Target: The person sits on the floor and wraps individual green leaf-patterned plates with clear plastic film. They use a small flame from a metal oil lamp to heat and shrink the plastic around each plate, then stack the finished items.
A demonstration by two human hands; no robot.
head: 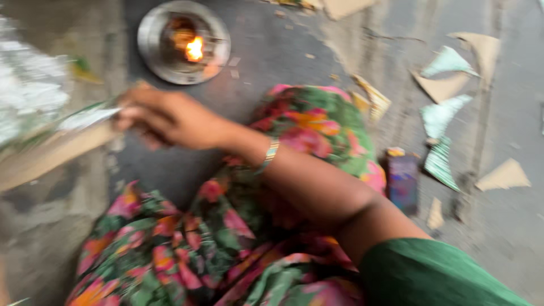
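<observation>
Cardboard strip (pixel 51 156) with a silvery face sits at nine o'clock, pinched at its near end by the right hand (pixel 167 119), whose grip is closed on it. It looks light, thin and bendable, best held by the edge. Nearer lies floral cloth (pixel 226 226); at twelve o'clock a metal dish (pixel 156 54) holds a flame. Blur hides the fingers; the left hand is unseen.
</observation>
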